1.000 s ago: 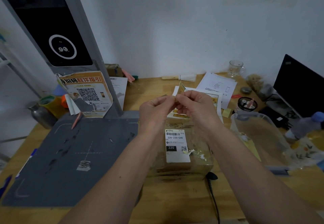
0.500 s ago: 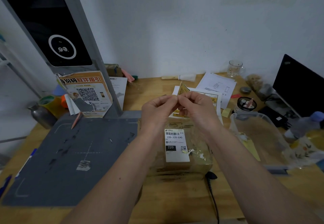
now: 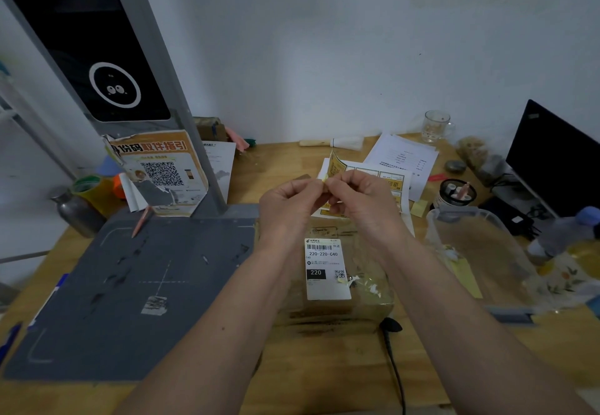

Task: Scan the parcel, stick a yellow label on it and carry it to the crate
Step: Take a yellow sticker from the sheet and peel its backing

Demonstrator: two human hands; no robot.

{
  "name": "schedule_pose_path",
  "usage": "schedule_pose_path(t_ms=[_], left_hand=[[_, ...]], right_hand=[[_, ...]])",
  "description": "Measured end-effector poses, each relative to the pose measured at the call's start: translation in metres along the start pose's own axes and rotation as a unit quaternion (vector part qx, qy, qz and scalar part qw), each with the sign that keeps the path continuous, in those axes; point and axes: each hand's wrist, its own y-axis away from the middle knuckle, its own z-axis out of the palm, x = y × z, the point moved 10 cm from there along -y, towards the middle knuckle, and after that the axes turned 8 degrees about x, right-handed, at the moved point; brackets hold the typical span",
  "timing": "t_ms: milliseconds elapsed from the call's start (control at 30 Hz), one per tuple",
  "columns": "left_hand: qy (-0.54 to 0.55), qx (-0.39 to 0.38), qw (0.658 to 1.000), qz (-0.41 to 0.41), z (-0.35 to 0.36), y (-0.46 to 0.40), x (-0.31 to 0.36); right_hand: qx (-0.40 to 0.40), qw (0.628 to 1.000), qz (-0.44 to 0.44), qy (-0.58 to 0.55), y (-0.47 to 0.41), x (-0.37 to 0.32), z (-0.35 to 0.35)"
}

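The parcel [image 3: 363, 301], a taped cardboard box with a white shipping label [image 3: 326, 268], lies on the wooden desk in front of me. Above its far edge my left hand [image 3: 289, 203] and my right hand [image 3: 363, 200] meet, fingertips pinching a yellow label [image 3: 336, 168] that curls up between them. Behind my hands lies the sheet of yellow labels [image 3: 389, 181]. The scanner's grey base mat [image 3: 130, 285] spreads to the left, under its black scanner head [image 3: 107, 67]. A clear plastic crate [image 3: 480, 252] stands to the right.
A QR poster [image 3: 162, 171] leans on the scanner post. Tape rolls [image 3: 94, 190] and a metal bottle [image 3: 76, 210] stand at the left. Papers [image 3: 402, 155], a glass mug [image 3: 435, 126], a jar [image 3: 456, 194], a monitor [image 3: 555, 158] and a water bottle [image 3: 565, 233] crowd the right. A black cable [image 3: 394, 366] runs toward me.
The yellow label has peeled a little further up between my fingertips. Both hands stay together above the parcel, which has not moved.
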Motion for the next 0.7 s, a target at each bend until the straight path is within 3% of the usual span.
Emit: schedule_pose_path(t_ms=[367,700], left_hand=[[0.078,0.002,0.996,-0.044,0.0039,-0.0019,-0.0046],[0.082,0.001,0.995,-0.059,0.0036,-0.0017,-0.0052]], right_hand=[[-0.003,1.000,0.007,-0.019,-0.0022,-0.0009,0.0022],[0.002,1.000,0.008,-0.019,-0.0032,0.0010,0.0024]])
